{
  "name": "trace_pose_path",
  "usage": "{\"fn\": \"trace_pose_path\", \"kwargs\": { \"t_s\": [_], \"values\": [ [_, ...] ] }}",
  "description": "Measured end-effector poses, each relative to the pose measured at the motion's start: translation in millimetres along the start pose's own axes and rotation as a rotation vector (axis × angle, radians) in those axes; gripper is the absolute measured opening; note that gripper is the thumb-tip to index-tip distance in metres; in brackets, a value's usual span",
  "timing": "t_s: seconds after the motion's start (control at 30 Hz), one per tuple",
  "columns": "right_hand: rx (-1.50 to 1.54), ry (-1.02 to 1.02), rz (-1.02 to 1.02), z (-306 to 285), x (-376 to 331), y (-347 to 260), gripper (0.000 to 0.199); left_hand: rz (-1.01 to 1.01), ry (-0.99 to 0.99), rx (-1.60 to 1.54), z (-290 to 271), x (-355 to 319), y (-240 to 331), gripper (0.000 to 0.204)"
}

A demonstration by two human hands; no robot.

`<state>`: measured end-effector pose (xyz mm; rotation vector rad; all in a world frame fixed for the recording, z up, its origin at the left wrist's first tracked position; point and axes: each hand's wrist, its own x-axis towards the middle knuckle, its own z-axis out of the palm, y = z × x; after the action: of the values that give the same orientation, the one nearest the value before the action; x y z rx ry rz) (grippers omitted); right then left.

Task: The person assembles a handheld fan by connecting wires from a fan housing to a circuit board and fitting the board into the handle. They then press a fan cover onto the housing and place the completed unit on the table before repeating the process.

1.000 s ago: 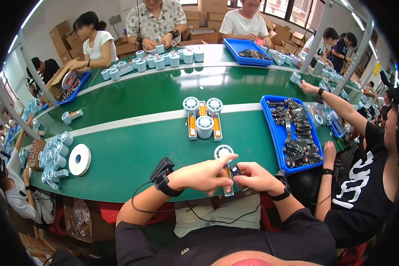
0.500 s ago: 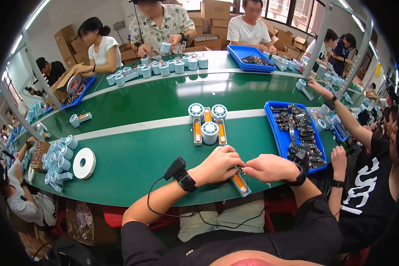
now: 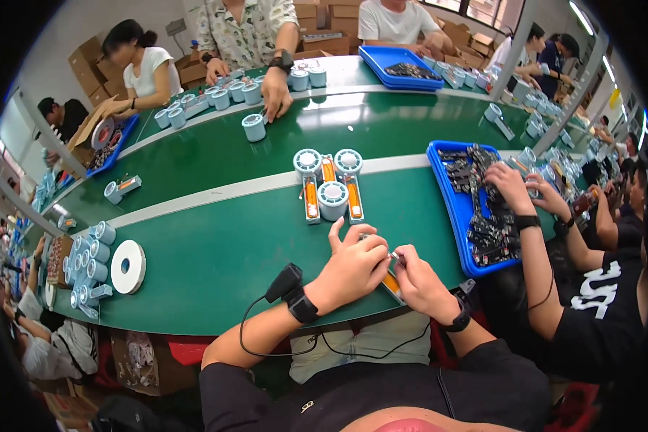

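My left hand (image 3: pixel 351 261) is closed around a light-blue handheld fan with an open handle, its index finger raised. An orange battery (image 3: pixel 391 281) shows in that handle between my hands; the fan's head is hidden. Beside it, my right hand (image 3: pixel 419 279) pinches something small and thin, possibly a wire end, close to the left fingertips; it is too small to name. Just beyond stand three similar fans (image 3: pixel 333 196) with round slotted heads, grouped together, with orange batteries showing in their handles.
Right of me a blue tray (image 3: pixel 462 248) holds dark circuit boards, and a neighbour's hands (image 3: pixel 510 189) reach over it. At left lie a white tape roll (image 3: pixel 128 266) and several fan units (image 3: pixel 92 252). Across the green belt, a person's hand (image 3: pixel 276 93) touches a fan unit (image 3: pixel 253 127).
My hands have shifted slightly, and my left index finger has lifted. The neighbour's hands have come over the tray of boards. The person opposite has brought a fan unit down onto the belt.
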<state>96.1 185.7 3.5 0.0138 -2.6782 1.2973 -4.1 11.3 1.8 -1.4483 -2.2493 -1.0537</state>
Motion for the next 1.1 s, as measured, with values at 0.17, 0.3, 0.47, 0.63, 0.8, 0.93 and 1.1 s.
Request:
{"fn": "trace_pose_path", "kwargs": {
  "t_s": [0.17,0.3,0.47,0.63,0.8,0.93,1.1],
  "values": [
    [0.013,-0.005,-0.081,-2.2,-6.2,-4.9,0.027,0.077,-0.062,0.041,-7.9,6.5,-8.1,0.007],
    [-0.066,-0.038,-0.077,-3.7,-11.9,-1.9,0.030,-0.028,-0.187,0.202,-10.0,3.0,10.2,0.006],
    [-0.100,0.003,-0.118,-1.9,-14.7,6.7,0.027,0.060,-0.281,0.291,-22.9,1.0,17.0,0.012],
    [-0.029,0.061,-0.130,-2.2,-3.7,1.1,0.029,0.060,-0.283,0.427,-20.7,-5.6,16.8,0.016],
    [-0.156,0.064,-0.171,-21.0,7.5,3.2,0.030,0.115,-0.205,0.393,-14.8,0.6,5.8,0.018],
    [0.006,-0.009,-0.064,-14.6,8.0,4.8,0.030,0.217,-0.045,0.356,-10.4,-19.9,-6.1,0.017],
    [0.229,-0.007,0.040,-3.9,4.8,11.3,0.030,0.255,0.045,0.284,-10.7,-28.6,-10.1,0.016]
  ]
}}
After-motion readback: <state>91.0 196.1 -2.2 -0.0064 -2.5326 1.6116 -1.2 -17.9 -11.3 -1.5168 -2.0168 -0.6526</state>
